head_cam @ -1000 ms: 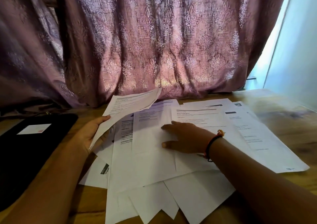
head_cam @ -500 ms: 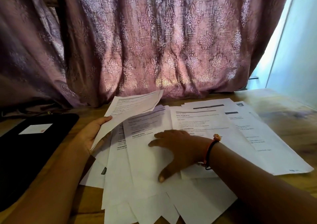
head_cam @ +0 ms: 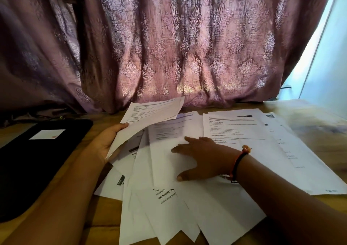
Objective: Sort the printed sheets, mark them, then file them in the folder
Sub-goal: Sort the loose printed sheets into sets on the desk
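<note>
Your left hand (head_cam: 110, 141) pinches a floppy sheet (head_cam: 154, 117) by its near edge while your right hand (head_cam: 204, 158) lies flat, fingers spread, on the light, slippery printed sheets (head_cam: 216, 207) fanned across the counter (head_cam: 107, 220), folder (head_cam: 37, 166) at 9 o'clock, so I'd slide one free and grab a corner.

- A mauve curtain (head_cam: 169, 47) with a raised damask pattern hangs in heavy folds behind the worktop.
- The wooden worktop (head_cam: 105, 220) shows light brown grain.
- A pale, bright panel (head_cam: 334, 66), window or wall, stands right of the curtain.
</note>
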